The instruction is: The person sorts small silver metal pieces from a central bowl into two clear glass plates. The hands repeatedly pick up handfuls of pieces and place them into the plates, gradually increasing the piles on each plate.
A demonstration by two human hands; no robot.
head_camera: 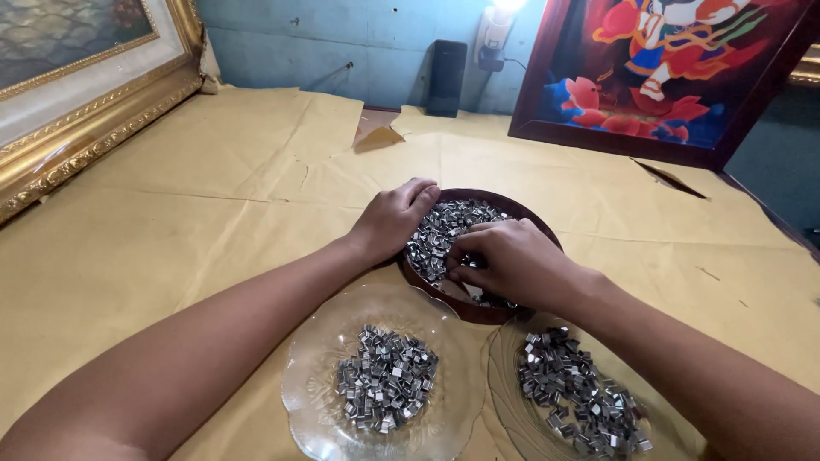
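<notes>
I see my left hand (395,218) resting on the near-left rim of the brown bowl (534,224), its fingers curled over the edge and touching the small metal clips (453,224) heaped inside; whether it pinches any I cannot tell. My right hand (512,263) lies over the bowl's near side, fingertips drawn together down in the clips, apparently pinching some, though the piece itself is hidden under the fingers. The bowl sits mid-table on yellow paper (213,222) that covers the whole top. Just in front of it stand two clear glass plates: the left plate (312,376) holds a small heap of the same clips at its centre, the right plate (504,376), partly under my right forearm, holds a looser spread. A gilt frame (94,128) leans at far left, a dark-framed colourful picture (666,77) at far right, against a blue wall.
</notes>
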